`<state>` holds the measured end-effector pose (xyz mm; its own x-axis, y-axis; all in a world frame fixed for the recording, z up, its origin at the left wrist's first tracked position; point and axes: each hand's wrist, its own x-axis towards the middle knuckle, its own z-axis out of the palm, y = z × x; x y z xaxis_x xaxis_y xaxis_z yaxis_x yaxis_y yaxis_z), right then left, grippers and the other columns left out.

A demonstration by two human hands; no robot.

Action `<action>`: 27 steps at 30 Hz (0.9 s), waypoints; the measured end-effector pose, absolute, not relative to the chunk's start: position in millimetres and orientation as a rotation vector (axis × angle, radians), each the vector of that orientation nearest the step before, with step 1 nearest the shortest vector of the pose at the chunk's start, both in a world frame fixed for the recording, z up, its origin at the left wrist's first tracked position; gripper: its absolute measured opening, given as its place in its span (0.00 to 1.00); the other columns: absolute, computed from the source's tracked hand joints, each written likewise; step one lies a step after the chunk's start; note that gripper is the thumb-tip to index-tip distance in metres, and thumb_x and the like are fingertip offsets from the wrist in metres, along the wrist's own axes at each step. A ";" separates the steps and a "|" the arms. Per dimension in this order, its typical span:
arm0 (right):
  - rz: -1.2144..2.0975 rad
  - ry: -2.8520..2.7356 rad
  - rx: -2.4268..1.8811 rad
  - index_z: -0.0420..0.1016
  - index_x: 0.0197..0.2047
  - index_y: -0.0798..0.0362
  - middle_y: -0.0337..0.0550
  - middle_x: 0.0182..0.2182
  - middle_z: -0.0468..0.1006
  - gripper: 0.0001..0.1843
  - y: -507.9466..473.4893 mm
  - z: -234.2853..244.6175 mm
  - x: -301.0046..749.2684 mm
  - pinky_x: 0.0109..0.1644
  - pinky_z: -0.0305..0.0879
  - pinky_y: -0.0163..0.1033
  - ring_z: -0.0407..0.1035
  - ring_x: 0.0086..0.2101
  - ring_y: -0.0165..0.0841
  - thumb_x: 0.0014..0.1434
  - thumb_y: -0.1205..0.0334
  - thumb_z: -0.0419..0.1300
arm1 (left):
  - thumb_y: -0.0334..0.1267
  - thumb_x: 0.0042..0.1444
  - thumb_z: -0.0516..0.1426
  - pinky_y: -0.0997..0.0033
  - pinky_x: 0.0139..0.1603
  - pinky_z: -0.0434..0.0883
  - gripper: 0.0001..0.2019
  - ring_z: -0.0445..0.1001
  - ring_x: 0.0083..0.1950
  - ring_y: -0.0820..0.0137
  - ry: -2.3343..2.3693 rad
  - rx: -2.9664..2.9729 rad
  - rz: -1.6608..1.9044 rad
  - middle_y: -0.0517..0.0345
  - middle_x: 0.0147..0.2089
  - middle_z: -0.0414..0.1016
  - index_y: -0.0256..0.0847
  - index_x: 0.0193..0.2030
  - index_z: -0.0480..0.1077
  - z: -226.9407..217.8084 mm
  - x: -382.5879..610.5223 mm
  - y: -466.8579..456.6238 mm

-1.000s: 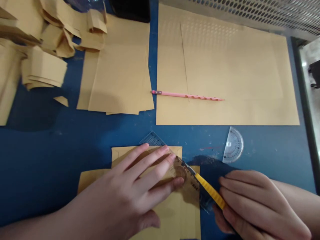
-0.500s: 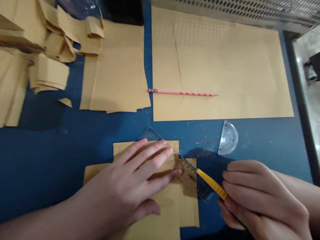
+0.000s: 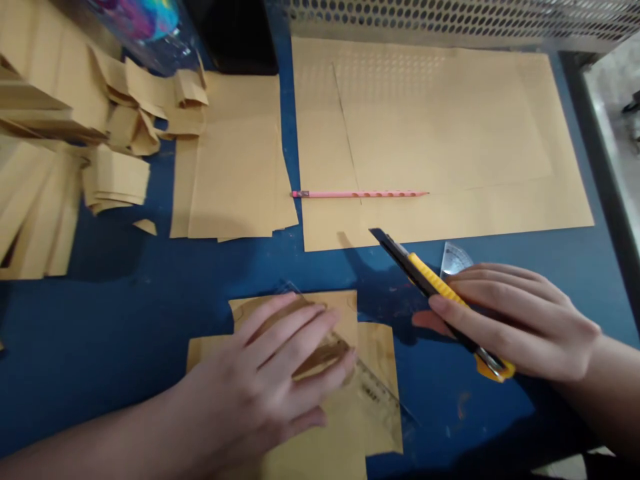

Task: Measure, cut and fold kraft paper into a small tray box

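Note:
My left hand (image 3: 280, 377) lies with its fingers stretched out over a clear plastic set square (image 3: 377, 393). Beneath both is a piece of brown paper (image 3: 320, 453) cut with side flaps, near the front of the blue table. My right hand (image 3: 535, 320) grips a yellow-and-black utility knife (image 3: 435, 283). Its blade is out, points up and left, and is held above the table, apart from the paper. Partly hidden behind the right-hand fingers is a clear protractor (image 3: 454, 259).
A pink pencil (image 3: 330, 194) rests on a large brown sheet (image 3: 450, 127) at the back. Left of it lie stacked brown sheets (image 3: 235, 160) and paper scraps (image 3: 120, 173). A plastic bottle (image 3: 160, 33), a black object (image 3: 235, 33) and a perforated metal panel (image 3: 450, 20) stand along the back.
My right hand has lifted the knife up and away from the set square's edge, towards the protractor. Under my left hand the set square has shifted slightly down and right. The view has moved somewhat.

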<state>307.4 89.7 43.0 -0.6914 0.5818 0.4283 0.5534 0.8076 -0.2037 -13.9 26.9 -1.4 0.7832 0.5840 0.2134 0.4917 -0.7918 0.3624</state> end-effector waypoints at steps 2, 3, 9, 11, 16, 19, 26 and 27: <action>0.028 -2.577 -0.647 0.81 0.46 0.55 0.43 0.33 0.85 0.09 96.1 41.9 313.0 0.43 0.83 0.35 0.82 0.32 0.32 0.63 0.68 0.72 | 0.61 0.63 0.63 0.40 0.81 0.47 0.29 0.58 0.78 0.47 0.892 2.622 0.426 0.41 0.76 0.61 0.51 0.66 0.72 -3.4 -14.1 28.0; 0.010 -2.584 -0.623 0.80 0.48 0.58 0.47 0.36 0.86 0.09 97.5 40.4 315.2 0.46 0.84 0.37 0.83 0.35 0.33 0.64 0.71 0.70 | 0.62 0.63 0.62 0.36 0.80 0.47 0.30 0.54 0.80 0.44 0.915 2.586 0.400 0.39 0.79 0.56 0.51 0.67 0.71 -4.4 -14.2 28.5; 0.163 -2.361 -0.895 0.79 0.57 0.54 0.45 0.47 0.87 0.22 103.9 20.9 317.2 0.54 0.80 0.30 0.83 0.45 0.31 0.62 0.80 0.66 | 0.51 0.69 0.60 0.30 0.79 0.51 0.25 0.49 0.82 0.43 0.865 2.568 0.388 0.34 0.76 0.57 0.42 0.67 0.68 -5.8 -18.4 30.7; 0.338 -2.303 -0.977 0.79 0.57 0.50 0.43 0.48 0.86 0.24 109.3 15.7 318.4 0.53 0.80 0.31 0.83 0.47 0.31 0.62 0.81 0.62 | 0.47 0.69 0.60 0.30 0.79 0.52 0.23 0.49 0.82 0.43 0.878 2.564 0.392 0.34 0.72 0.59 0.39 0.66 0.68 -5.4 -20.1 30.6; 0.668 -2.197 -1.195 0.80 0.55 0.46 0.41 0.52 0.85 0.23 120.0 13.7 324.6 0.57 0.78 0.39 0.81 0.52 0.34 0.65 0.77 0.55 | 0.44 0.69 0.59 0.32 0.80 0.52 0.22 0.51 0.81 0.44 0.895 2.562 0.370 0.38 0.70 0.59 0.38 0.66 0.67 -4.3 -20.7 30.3; 0.631 -2.174 -1.291 0.81 0.53 0.49 0.47 0.56 0.82 0.18 119.3 21.0 321.1 0.63 0.74 0.49 0.77 0.58 0.41 0.66 0.72 0.55 | 0.43 0.69 0.59 0.34 0.81 0.52 0.22 0.51 0.81 0.45 0.906 2.552 0.356 0.39 0.70 0.59 0.38 0.66 0.67 -3.8 -19.8 30.8; 0.664 -2.404 -1.068 0.74 0.57 0.54 0.47 0.46 0.84 0.19 88.6 49.2 276.7 0.52 0.78 0.41 0.80 0.45 0.37 0.63 0.69 0.63 | 0.45 0.69 0.59 0.35 0.80 0.53 0.23 0.53 0.80 0.44 0.889 2.574 0.427 0.37 0.72 0.60 0.37 0.66 0.67 -7.6 -18.9 32.6; 0.755 -2.433 -1.057 0.72 0.59 0.55 0.47 0.46 0.83 0.19 83.9 49.9 268.6 0.50 0.78 0.40 0.79 0.45 0.37 0.64 0.68 0.62 | 0.46 0.69 0.59 0.35 0.80 0.53 0.24 0.53 0.80 0.44 0.883 2.587 0.436 0.36 0.73 0.60 0.37 0.66 0.67 -8.7 -18.8 33.0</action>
